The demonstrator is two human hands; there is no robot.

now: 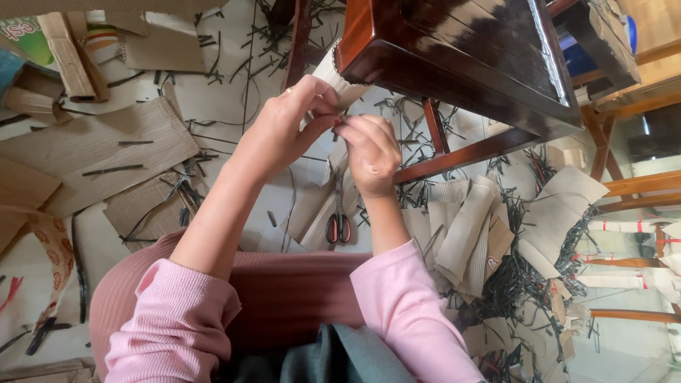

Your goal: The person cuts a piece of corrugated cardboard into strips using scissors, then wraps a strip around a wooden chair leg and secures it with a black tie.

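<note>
You have ribbed, matt corrugated cardboard [339, 71] pinched between your left hand [284, 128] and right hand [369, 152], pressed to the leg of a dark wooden stool [461, 50] — its varnish is glossy enough to throw back light. Your sleeves [404, 298] are soft pink ribbed knit. On the floor, the scissors [338, 223] show metal blades and shiny red plastic handles. More cardboard sheets [99, 142] lie around you — dull brown, rough-edged — among thin dark strips [511, 284], slightly shiny.
</note>
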